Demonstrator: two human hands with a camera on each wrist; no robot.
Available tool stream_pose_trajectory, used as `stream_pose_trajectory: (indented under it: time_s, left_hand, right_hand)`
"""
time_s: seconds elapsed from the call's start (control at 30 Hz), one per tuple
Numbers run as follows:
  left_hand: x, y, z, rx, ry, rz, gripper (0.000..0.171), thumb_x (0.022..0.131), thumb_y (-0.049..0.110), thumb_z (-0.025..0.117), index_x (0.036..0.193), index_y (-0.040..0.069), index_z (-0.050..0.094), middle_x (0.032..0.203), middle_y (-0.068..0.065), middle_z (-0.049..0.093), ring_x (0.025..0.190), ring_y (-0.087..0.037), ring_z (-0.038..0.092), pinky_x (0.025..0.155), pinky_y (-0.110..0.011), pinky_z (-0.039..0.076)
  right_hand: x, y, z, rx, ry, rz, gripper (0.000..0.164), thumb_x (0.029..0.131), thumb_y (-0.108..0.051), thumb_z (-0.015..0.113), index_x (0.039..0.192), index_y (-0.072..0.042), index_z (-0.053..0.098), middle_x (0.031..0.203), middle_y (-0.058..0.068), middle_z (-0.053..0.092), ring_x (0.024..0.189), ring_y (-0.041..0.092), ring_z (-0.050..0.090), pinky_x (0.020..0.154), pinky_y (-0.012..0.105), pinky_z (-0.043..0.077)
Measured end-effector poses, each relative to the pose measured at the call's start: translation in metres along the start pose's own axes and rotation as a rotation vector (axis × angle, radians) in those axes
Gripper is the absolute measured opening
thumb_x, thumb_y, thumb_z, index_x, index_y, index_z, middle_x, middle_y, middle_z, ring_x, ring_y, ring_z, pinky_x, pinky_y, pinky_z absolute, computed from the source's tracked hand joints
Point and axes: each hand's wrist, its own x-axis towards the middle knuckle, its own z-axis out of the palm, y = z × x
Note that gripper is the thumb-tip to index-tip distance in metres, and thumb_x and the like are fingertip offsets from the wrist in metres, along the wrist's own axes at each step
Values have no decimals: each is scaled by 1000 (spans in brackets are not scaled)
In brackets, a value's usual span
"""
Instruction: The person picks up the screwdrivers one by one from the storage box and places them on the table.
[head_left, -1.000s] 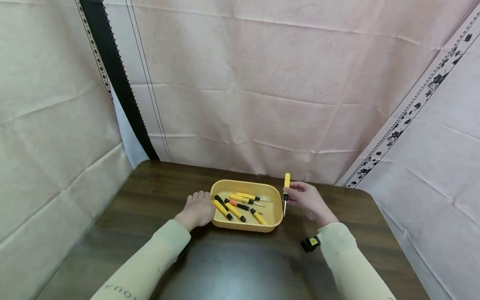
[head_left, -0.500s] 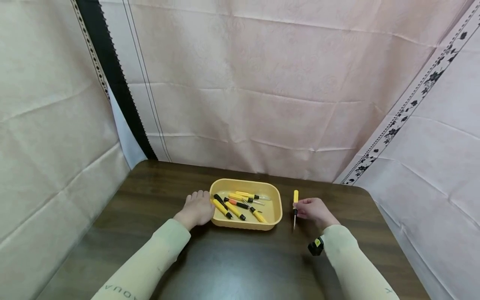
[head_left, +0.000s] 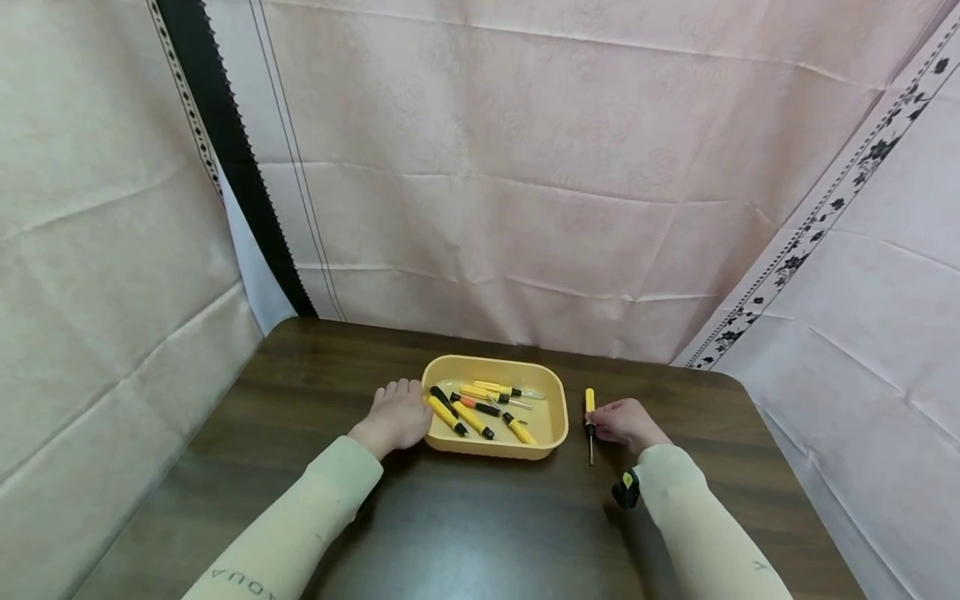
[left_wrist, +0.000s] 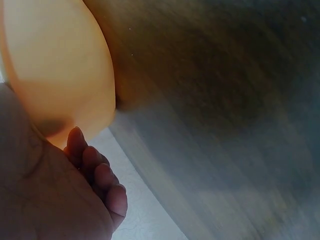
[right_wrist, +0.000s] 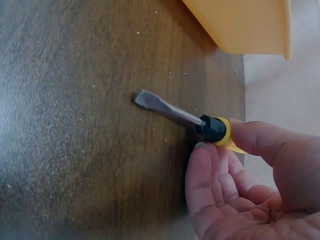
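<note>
- Right hand (head_left: 627,424): pinching one yellow-handled screwdriver (head_left: 589,401) between thumb and fingers, near the collar of the handle.
- Position of that screwdriver: over the desk (head_left: 480,533), just beside the right end of the tray (head_left: 552,418) and apart from it; handle toward the far edge, flat metal blade toward the person. Whether the tip touches the desk cannot be determined.
- Left hand (head_left: 397,414): back upward, at the left end of the tray; fingers relaxed and slightly bent, thumb hidden.
- Tray: yellow, upright on the desk, between both hands.
- Tray contents: several yellow-handled screwdrivers lying at differing angles, one orange-and-black tool (head_left: 477,406), and one black tool (head_left: 441,397) partly hidden at the left.
- Sleeves (head_left: 311,508): pale, on both arms; a black device (head_left: 626,490) sits by the right cuff.
- Surroundings: dark wood-grain desk; pale creased cloth (head_left: 480,192) behind it.
</note>
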Motion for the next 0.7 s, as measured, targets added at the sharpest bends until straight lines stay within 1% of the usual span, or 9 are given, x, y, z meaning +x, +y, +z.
stream_pose_trajectory:
  time_s: [0.13,0.23,0.37,0.47,0.6,0.7]
  left_hand:
    - [1,0,0,-1,1,6,42,99,31,40,126,-1,47,105,-12,47,94,-27,41,86,-45,33]
    - [-1,0,-1,-1,7,2,42,99,31,40,125,-1,47,105,-11,47,95,-27,41,86,-45,33]
    - [-4,0,0,-3,0,2,41,99,32,41,124,0,47,103,-11,47,95,-27,42,86,-45,33]
    - [-4,0,2,0,1,18,40,99,32,40,122,0,48,101,-10,47,94,-27,42,85,-45,33]
    - [-2,0,2,0,32,25,37,99,31,40,118,0,48,98,-10,45,93,-28,41,83,-45,33]
    - [-1,1,1,-7,37,23,37,99,30,40,117,0,48,98,-10,45,93,-28,41,84,-45,32]
  right_hand:
    - [0,-4,3,-25,38,24,23,87,-7,70,99,12,67,81,10,69,67,16,62,69,32,55]
    - [0,-6,6,-63,62,38,21,86,-10,72,95,9,68,80,10,66,66,16,60,68,32,55]
    - [1,-3,7,-84,66,64,21,87,-12,72,95,7,70,81,10,66,68,17,60,68,31,55]
    - [-1,-2,6,-81,83,90,21,86,-13,73,94,6,71,81,10,66,67,17,59,67,31,55]
    - [-2,-2,4,-68,106,76,21,86,-14,74,93,6,72,83,11,66,67,18,59,67,30,55]
    - [-3,-2,3,-34,102,68,23,86,-13,73,95,7,71,85,12,66,69,18,59,68,30,54]
